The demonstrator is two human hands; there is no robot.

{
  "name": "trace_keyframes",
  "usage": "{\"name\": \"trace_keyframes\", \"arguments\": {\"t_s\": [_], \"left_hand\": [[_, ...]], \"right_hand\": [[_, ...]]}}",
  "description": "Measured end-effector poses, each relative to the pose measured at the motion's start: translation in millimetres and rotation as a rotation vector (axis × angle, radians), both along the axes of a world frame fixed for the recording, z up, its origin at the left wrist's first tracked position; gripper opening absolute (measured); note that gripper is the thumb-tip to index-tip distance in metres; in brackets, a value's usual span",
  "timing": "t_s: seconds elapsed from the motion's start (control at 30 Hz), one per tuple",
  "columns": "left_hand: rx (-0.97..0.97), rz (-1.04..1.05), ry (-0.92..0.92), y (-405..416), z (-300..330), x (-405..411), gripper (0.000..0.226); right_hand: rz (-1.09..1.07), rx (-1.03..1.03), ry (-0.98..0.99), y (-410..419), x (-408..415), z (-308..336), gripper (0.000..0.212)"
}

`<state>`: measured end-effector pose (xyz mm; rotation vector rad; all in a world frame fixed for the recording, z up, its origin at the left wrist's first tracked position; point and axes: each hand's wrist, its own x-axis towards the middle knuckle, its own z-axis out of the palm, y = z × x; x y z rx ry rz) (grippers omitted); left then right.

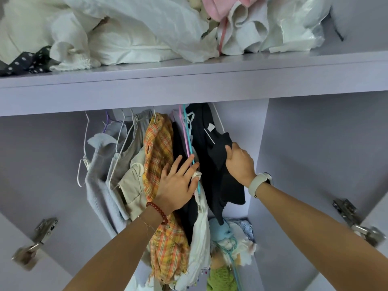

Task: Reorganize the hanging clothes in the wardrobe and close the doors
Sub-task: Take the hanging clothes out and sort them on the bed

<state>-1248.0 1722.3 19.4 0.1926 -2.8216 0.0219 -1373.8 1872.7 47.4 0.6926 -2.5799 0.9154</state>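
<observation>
Lilac wardrobe (304, 143), doors open; shelf (189, 80) above piled with white linen (126, 34). Hanging clothes crowd the rail, centre. Left hand (176, 183), fingers spread, presses on the plaid shirt (159, 143) and black top (180, 139). Right hand (239, 162) grips the navy garment (212, 164) just right of it.

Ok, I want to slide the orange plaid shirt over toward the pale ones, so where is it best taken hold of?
Probably high up, at the shoulder of the orange plaid shirt just under its hanger, coming from its right side, where the left hand already lies with straight fingers. The cloth hangs long and loose below, so a low grip would likely only swing it. Pushing near the top should move hanger and shirt together.
</observation>
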Motion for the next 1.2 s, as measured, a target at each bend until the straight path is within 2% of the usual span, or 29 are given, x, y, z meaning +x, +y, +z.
{"name": "trace_keyframes", "arguments": {"t_s": [0.13, 0.23, 0.4, 0.47, 0.57, 0.67, 0.77, 0.9, 0.93, 1.03, 1.2], "left_hand": [[0.011, 0.033, 0.004, 10.9, 6.5, -2.7, 0.047], [0.036, 0.025, 0.092, 26.7, 14.8, -2.0, 0.046], [0.146, -0.236, 0.273, 73.1, 12.8, 7.8, 0.051], [0.179, -0.361, 0.227, 93.3, 3.0, 12.3, 0.052], [0.177, -0.499, 0.049, 129.6, -20.2, 21.1, 0.051], [0.231, -0.705, -0.083, 173.1, -43.2, 41.8, 0.032], [0.318, -0.967, -0.075, 217.7, -55.8, 76.2, 0.015], [0.463, -1.238, -0.079, 282.9, -67.8, 137.5, 0.016], [0.494, -1.294, -0.109, 298.4, -71.8, 153.1, 0.016], [0.512, -1.457, -0.197, 342.8, -79.7, 196.5, 0.015], [0.439, -1.697, -0.358, 417.8, -88.1, 264.3, 0.013]], "right_hand": [[-0.034, -0.094, 0.005, 33.3, 20.5, -10.2, 0.032], [-0.059, -0.062, -0.045, 69.3, 46.3, -28.2, 0.030], [-0.119, 0.120, -0.085, 149.2, 117.8, -65.8, 0.039], [-0.120, 0.196, -0.058, 185.1, 159.1, -79.0, 0.047], [-0.125, 0.231, -0.105, 230.3, 227.4, -90.7, 0.058], [-0.235, 0.229, -0.154, 268.1, 293.5, -106.9, 0.067], [-0.444, 0.230, -0.178, 302.4, 364.0, -123.3, 0.056], [-0.734, 0.153, -0.174, 331.0, 459.1, -125.5, 0.014], [-0.786, 0.155, -0.185, 335.8, 482.0, -127.6, 0.013], [-0.931, 0.129, -0.265, 344.6, 545.9, -136.7, 0.040], [-1.200, 0.064, -0.300, 347.2, 635.3, -148.3, 0.039]]}}
